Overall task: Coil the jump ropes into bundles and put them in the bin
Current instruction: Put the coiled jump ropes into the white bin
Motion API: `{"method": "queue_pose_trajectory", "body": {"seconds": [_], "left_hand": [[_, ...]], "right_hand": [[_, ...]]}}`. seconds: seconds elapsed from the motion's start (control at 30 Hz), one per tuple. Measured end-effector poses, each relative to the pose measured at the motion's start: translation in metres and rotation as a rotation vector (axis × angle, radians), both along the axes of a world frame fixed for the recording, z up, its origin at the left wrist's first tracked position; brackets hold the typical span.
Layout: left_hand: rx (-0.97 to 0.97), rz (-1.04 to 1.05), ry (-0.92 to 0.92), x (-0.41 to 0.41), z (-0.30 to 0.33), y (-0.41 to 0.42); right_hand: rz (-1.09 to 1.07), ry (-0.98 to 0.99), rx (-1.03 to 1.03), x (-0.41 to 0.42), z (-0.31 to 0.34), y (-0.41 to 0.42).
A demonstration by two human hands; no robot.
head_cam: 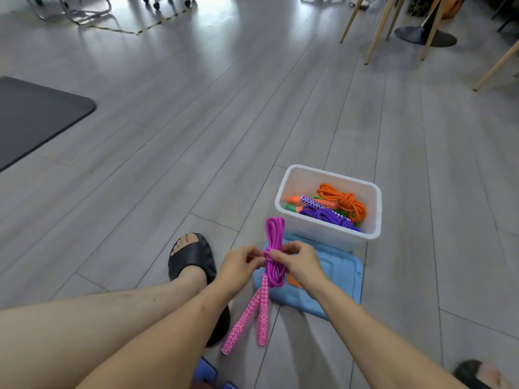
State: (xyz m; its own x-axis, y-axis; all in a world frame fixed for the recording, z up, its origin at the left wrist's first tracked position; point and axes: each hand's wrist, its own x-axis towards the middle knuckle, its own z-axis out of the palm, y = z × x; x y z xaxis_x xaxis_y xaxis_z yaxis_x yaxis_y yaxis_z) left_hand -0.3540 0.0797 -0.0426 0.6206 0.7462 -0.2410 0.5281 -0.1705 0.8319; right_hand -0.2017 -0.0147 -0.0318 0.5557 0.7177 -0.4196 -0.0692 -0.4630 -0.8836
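A coiled magenta jump rope point(274, 248) is pinched at its knotted middle between both hands: the left hand point(241, 262) is closed on the wrap from the left with curled fingers, and the right hand point(299, 261) is closed on it from the right, thumb and forefinger meeting at the knot. Above the grip the rope's loops are held upright; below it more loops hang, and two pink patterned handles point(252, 313) dangle downward side by side, their lower ends spread slightly apart. Directly behind the bundle a light blue lid point(337, 279) is laid flat on the floor, with an orange label partly hidden by the right wrist. Just beyond the lid, touching or nearly touching its far edge, a white bin point(331, 234) is set. Inside it an orange rope bundle point(344, 200) is seen at the far right, a purple rope bundle point(328, 216) in front of it, and something green beneath, probably another rope, though little of it is exposed. To the left of the hands a foot in a black slide sandal point(192, 258) is planted on the grey plank floor point(196, 122). A dark mat point(33, 116) is laid at the far left, and wooden chair legs point(382, 26) are seen at the upper right.
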Motion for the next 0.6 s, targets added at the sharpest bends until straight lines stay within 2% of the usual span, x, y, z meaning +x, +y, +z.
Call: {"method": "queue_pose_trajectory", "body": {"seconds": [0.2, 0.43, 0.5, 0.6], "left_hand": [[-0.04, -0.008, -0.25, 0.021, 0.069, -0.008], [-0.133, -0.064, -0.483, 0.062, 0.125, -0.032], [-0.162, -0.098, -0.484, 0.072, 0.134, -0.034], [-0.101, -0.199, -0.361, 0.085, 0.132, -0.029]], "right_hand": [[0.042, 0.048, 0.228, 0.027, 0.075, -0.012], [-0.064, 0.055, 0.476, 0.056, 0.162, -0.021], [-0.096, 0.059, 0.513, 0.066, 0.183, -0.021], [-0.137, 0.054, 0.581, 0.085, 0.206, -0.02]]}}
